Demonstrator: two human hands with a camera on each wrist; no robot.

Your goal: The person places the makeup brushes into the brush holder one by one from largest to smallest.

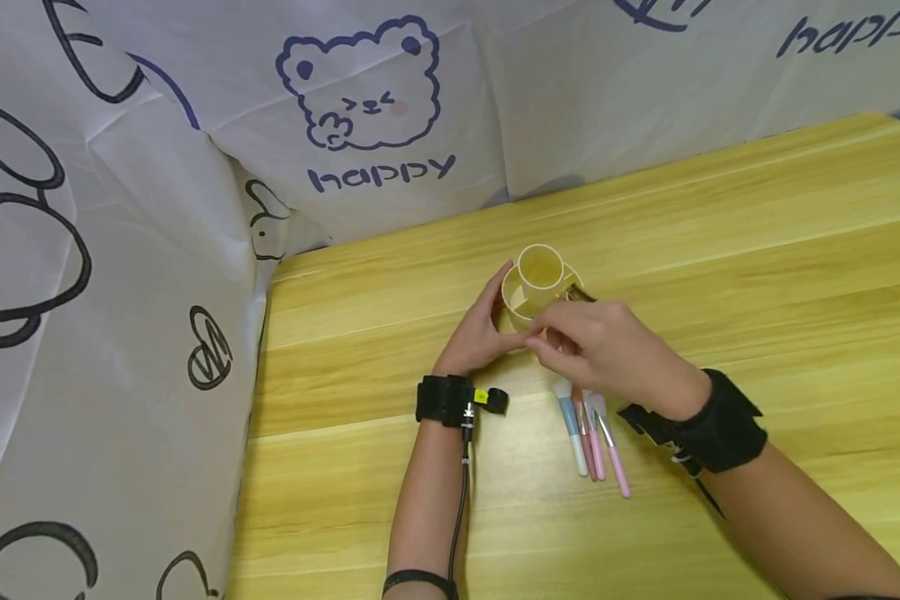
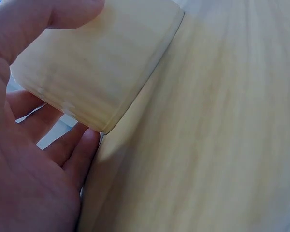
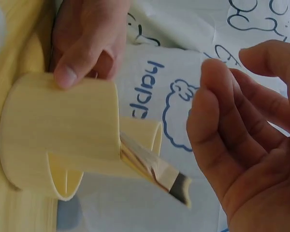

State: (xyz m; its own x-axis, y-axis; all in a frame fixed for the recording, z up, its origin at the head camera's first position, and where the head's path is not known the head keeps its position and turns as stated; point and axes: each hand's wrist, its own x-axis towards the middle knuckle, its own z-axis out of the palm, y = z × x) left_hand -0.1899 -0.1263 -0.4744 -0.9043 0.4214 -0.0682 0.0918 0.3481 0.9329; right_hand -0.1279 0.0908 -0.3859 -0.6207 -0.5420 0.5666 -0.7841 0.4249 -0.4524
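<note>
A cream-coloured brush holder (image 3: 63, 121) with a tall round tube and other compartments stands on the table. My left hand (image 1: 468, 340) grips its side, the thumb on one face and the fingers around the other, as the left wrist view shows on the holder wall (image 2: 101, 63). One makeup brush (image 3: 157, 171) leans out of a compartment, its flat, dark-tipped bristles outward. Close beside the holder, my right hand (image 1: 607, 346) hovers with loosely bent fingers. In the right wrist view nothing lies between that thumb and the fingers (image 3: 205, 108).
Several makeup brushes lie side by side below my right hand, among them a blue-and-white brush (image 1: 572, 429) and a pink brush (image 1: 613, 458). A white printed cloth (image 1: 390, 108) hangs behind and left of the wooden table (image 1: 345, 333).
</note>
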